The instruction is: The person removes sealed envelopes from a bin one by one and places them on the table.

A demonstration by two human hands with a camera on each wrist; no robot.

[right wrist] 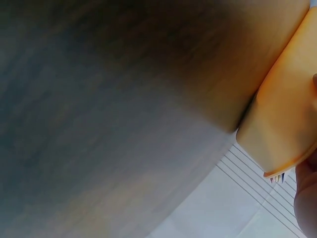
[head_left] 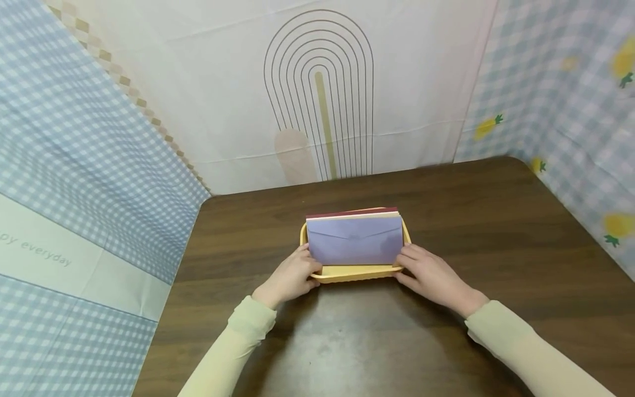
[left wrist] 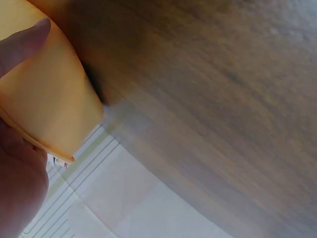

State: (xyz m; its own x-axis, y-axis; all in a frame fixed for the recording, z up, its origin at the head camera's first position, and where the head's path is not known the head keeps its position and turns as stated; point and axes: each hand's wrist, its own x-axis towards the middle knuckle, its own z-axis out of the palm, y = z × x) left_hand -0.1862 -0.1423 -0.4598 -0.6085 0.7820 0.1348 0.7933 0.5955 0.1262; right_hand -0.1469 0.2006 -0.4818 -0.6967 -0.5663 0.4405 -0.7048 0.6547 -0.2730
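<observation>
A yellow plastic basket [head_left: 358, 277] sits on the brown table, held at both ends. Upright inside it leans a lavender envelope [head_left: 354, 241], its flap side facing me, with cream and dark red edges [head_left: 347, 214] showing behind. My left hand [head_left: 291, 275] grips the basket's near left corner, fingers over the rim; in the left wrist view the thumb [left wrist: 27, 43] lies against the outer wall [left wrist: 54, 99]. At the near right corner my right hand [head_left: 431, 275] grips likewise, and the right wrist view shows the basket's smooth side [right wrist: 282, 109] with part of that hand [right wrist: 306, 198].
Wood-grain table [head_left: 496, 220] spreads around the basket on all sides. A white cloth with an arch pattern [head_left: 317, 82] hangs along the back edge. Blue checked cloth [head_left: 89, 110] hangs at left, and another with yellow fruit prints [head_left: 526, 99] at right.
</observation>
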